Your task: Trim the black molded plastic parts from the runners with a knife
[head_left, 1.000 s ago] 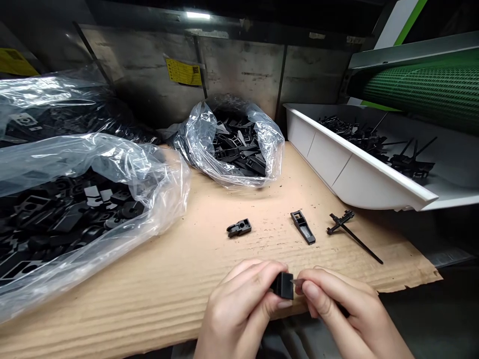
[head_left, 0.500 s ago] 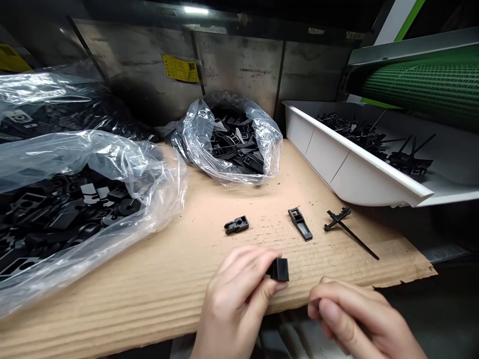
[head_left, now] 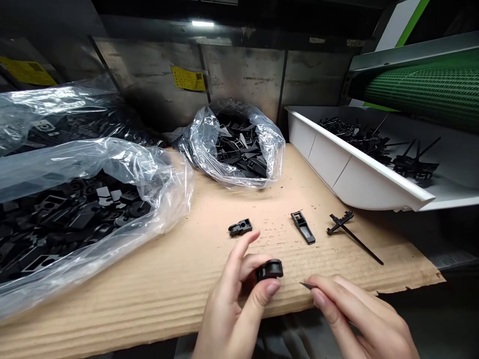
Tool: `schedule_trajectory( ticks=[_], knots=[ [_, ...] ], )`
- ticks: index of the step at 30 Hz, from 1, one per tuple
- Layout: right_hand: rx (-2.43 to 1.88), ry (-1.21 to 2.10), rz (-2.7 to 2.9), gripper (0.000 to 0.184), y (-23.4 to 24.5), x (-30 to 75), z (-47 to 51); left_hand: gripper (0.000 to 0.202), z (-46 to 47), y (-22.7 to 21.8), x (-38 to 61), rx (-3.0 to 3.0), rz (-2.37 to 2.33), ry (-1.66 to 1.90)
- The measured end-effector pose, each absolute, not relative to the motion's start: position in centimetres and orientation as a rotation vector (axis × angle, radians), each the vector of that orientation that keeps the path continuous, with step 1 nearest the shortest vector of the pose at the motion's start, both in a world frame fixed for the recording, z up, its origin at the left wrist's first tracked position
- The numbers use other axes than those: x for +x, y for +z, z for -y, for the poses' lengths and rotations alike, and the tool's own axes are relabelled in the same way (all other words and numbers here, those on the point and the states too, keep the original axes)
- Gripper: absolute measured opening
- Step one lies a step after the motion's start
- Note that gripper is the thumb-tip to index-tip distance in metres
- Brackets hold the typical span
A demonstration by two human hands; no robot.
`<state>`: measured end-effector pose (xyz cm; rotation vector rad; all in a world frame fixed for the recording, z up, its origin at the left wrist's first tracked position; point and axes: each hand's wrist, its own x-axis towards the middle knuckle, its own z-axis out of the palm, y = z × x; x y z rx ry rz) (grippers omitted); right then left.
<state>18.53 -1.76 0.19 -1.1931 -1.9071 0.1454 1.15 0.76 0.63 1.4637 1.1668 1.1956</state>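
Note:
Between thumb and fingers, my left hand point(head_left: 239, 299) grips a small black plastic part point(head_left: 270, 269) with a rounded end, its index finger raised. My right hand point(head_left: 355, 314) pinches a thin, dark pointed piece point(head_left: 307, 285), its tip facing the left hand; the rest is hidden by the fingers. Beyond them on the cardboard lie a small black clip-like part point(head_left: 240, 227), a tapered black part with a rectangular opening point(head_left: 303, 228), and a black cable tie with a cross-shaped head point(head_left: 355, 237).
Clear plastic bags of black parts stand at the left point(head_left: 164, 199) and the back middle point(head_left: 277, 154). A white tray point(head_left: 337, 172) with black ties is at the right, under a green roller point(head_left: 422, 82). The cardboard's point(head_left: 209, 199) front edge runs beneath my hands.
The black part in my left hand has been turned, showing its rounded end instead of a square face. My left index finger has lifted. The pointed piece now shows at my right fingertips.

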Motion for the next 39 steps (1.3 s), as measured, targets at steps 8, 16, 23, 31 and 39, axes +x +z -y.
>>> schedule_trajectory(
  ticks=[8, 16, 23, 31, 39],
  knots=[
    [-1.170, -0.021, 1.959, 0.020, 0.5, 17.3, 1.0, 0.025, -1.2, 1.7, 0.8, 1.703, -1.019, 1.192],
    [-1.154, 0.339, 2.040, 0.016, 1.6, 17.7, 0.5, 0.026, -1.3, 1.5, 0.8, 1.755, -0.958, 1.178],
    [-1.216, 0.667, 2.002, 0.023, 2.5, 17.7, 0.5, 0.026, -1.3, 1.5, 0.4, 1.750, -0.846, 1.142],
    [-1.205, 1.219, 1.803, 0.025, 3.2, 18.0, -0.1, 0.024, -1.3, 1.6, 0.6, 1.696, -0.817, 1.103],
    [-1.116, 1.418, 1.686, 0.014, 3.2, 20.6, 0.3, 0.031, -1.2, 1.4, 0.4, 1.753, -0.961, 1.111]
  ],
)
